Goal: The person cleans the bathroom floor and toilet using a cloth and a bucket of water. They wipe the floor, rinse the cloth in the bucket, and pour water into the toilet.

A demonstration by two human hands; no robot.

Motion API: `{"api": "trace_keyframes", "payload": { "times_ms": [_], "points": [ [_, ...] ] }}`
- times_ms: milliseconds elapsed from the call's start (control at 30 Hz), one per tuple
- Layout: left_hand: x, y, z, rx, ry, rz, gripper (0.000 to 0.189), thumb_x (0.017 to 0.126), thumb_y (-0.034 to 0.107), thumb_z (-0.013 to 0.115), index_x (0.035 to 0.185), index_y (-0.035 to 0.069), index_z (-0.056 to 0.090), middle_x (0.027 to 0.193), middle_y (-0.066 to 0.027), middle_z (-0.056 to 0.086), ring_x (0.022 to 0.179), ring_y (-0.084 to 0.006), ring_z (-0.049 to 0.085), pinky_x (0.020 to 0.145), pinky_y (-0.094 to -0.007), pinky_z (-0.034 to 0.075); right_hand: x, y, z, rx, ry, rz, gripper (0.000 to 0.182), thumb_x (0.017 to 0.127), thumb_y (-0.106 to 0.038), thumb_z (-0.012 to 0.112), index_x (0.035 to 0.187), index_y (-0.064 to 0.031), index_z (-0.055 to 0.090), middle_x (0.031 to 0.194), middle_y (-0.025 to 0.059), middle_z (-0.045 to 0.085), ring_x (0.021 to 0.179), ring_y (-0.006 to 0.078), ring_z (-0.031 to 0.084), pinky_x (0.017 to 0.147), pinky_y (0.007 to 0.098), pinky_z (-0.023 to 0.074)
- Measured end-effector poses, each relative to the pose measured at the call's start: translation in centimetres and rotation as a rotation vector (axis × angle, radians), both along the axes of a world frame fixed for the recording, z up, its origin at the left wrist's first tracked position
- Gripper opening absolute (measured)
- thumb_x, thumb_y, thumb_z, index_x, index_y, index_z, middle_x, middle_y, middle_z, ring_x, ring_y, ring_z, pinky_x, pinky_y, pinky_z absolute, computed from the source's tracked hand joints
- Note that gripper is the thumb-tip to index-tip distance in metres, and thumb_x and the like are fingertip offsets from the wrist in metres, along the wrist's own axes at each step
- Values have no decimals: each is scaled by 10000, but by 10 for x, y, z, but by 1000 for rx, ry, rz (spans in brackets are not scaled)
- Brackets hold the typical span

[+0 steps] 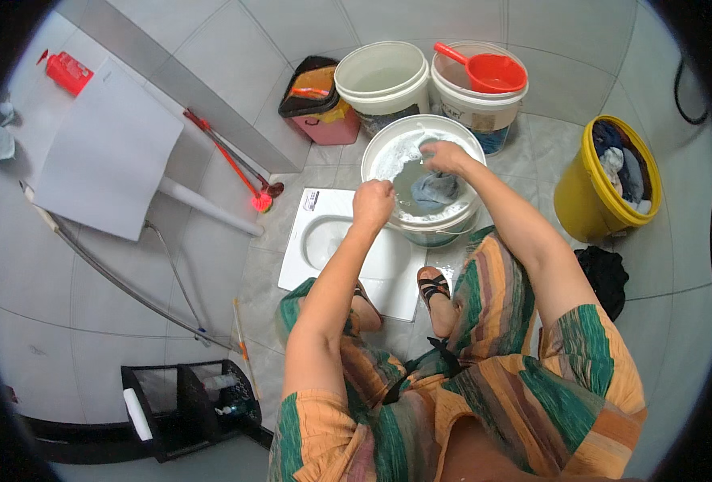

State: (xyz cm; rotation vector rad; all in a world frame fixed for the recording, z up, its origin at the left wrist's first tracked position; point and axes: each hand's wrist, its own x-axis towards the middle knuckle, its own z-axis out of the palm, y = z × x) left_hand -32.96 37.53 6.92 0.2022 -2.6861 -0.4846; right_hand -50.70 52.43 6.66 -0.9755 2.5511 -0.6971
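A white plastic bucket of sudsy water stands in front of me, partly over the white squat toilet pan. Wet blue-grey cloth lies bunched in the water. My left hand is curled at the bucket's near left rim; its fingertips are hidden, so whether it grips anything is unclear. Over the far right part of the water is my right hand, its fingers at the suds beside a small dark patch that may be cloth. Foam rings the water's surface.
Behind stand another white bucket, one with a red dipper on top, and a pink bin. A yellow bucket of clothes and black cloth are at right. Toilet brushes lean at left near the washbasin.
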Motion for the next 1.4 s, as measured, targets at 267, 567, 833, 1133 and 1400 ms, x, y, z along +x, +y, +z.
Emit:
{"api": "trace_keyframes", "payload": {
  "times_ms": [267, 567, 833, 1133, 1400],
  "points": [
    [-23, 14, -53, -100, -398, -141, 167, 714, 173, 574, 793, 67, 676, 816, -151, 630, 878, -318, 586, 795, -432, 446, 33, -35, -73, 787, 56, 393, 443, 661, -133, 641, 1099, -69, 614, 1105, 193, 591, 1072, 313, 550, 898, 409, 438],
    [-66, 19, -17, 258, -693, -129, 285, 760, 190, 565, 1006, 82, 658, 1042, -118, 639, 982, -298, 609, 793, -361, 498, -10, -27, -124, 278, -161, 121, 225, 702, -141, 643, 887, -13, 634, 874, 101, 631, 783, 195, 584, 681, 334, 464],
    [-43, 11, 3, 685, -301, 114, 404, 692, 117, 649, 1059, 21, 512, 1033, -212, 601, 1010, -347, 574, 869, -402, 457, 34, -47, 15, -461, -464, -130, 116, 698, -35, 630, 803, -25, 581, 693, 10, 569, 594, 95, 524, 582, 245, 439],
    [-45, 7, 28, 707, 140, 272, 145, 678, 63, 571, 772, -15, 650, 840, -231, 631, 835, -372, 618, 736, -422, 493, 19, 3, 91, -350, -13, -6, 406, 611, -15, 606, 1015, -47, 608, 864, 1, 508, 787, 110, 499, 700, 209, 405],
    [-70, 12, -14, 459, -138, 183, 203, 674, 175, 660, 830, 49, 686, 893, -167, 659, 870, -282, 644, 759, -356, 510, -19, 2, -36, 134, -81, -11, 300, 643, -113, 687, 916, 0, 634, 716, 5, 572, 643, 98, 530, 595, 246, 432]
  ]
}}
